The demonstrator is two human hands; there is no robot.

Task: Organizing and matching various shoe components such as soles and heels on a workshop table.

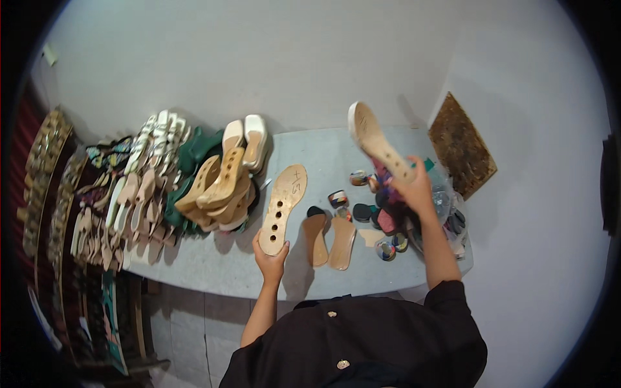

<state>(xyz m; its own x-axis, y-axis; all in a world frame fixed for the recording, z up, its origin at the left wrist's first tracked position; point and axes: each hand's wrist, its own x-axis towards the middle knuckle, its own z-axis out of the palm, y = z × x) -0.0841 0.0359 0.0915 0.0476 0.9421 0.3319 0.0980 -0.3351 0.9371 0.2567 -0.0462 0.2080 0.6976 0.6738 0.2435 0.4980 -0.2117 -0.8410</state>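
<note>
My left hand (269,258) is closed on the heel end of a tan shoe sole (288,187), held up over the table. Its face shows a row of several round dark holes and handwritten marks near the toe. My right hand (416,189) grips the heel end of a second shoe sole (370,137), tilted with its toe up and to the left. That one also has holes and a pale rim. Between my hands, two brown insoles (342,242) lie side by side on the table. Multicoloured strap pieces (337,198) lie just beyond them.
Piled wooden soles (223,187), white platform soles (257,139) and rows of pale sandals (139,200) fill the left of the grey table (310,145). A heap of bagged dark pieces (443,200) sits at the right. A brown board (462,145) leans on the wall. Shoe racks (48,194) stand far left.
</note>
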